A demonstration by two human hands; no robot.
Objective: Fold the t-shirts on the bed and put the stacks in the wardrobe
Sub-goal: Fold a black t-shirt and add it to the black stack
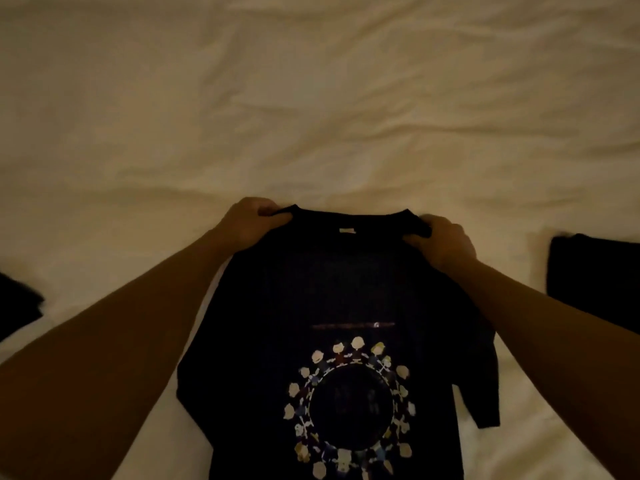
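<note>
A dark t-shirt [332, 292] with a ring of small cartoon figures printed on its front lies spread on the cream bed sheet [311, 116], collar away from me. My left hand [251, 221] grips the left shoulder beside the collar. My right hand [441, 242] grips the right shoulder. Both sleeves hang out to the sides. The shirt's hem runs out of the bottom of the frame.
A folded dark garment [595, 278] lies on the sheet at the right edge. Another dark piece of cloth [17, 303] shows at the left edge. The wrinkled sheet stretches away beyond the shirt. The room is dim.
</note>
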